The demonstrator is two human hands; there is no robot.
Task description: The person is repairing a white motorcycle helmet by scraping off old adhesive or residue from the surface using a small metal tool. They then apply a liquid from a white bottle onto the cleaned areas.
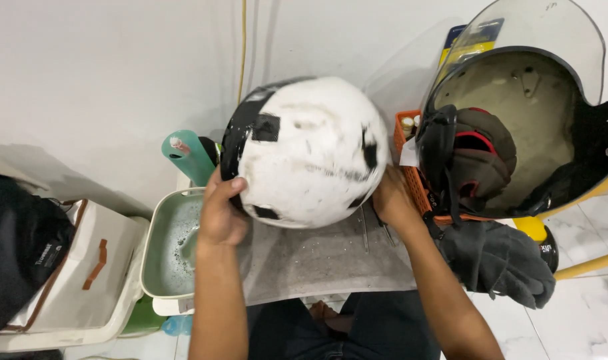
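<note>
Now, head view: helmet (310, 150) coated in white foam, black patches bare, held over grey cloth (317, 257); left hand (220, 213) and right hand (394, 200) clamp its sides; soapy basin (158, 240) beside; lathering mostly done, rinse left

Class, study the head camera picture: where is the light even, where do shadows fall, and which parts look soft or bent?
Head view: light is even and bright on the white wall; a soft shadow lies low on it at left; the foam-covered helmet held by the left hand and right hand looks slightly soft; the clear visor shows mild sheen and wide-angle bending.
</note>
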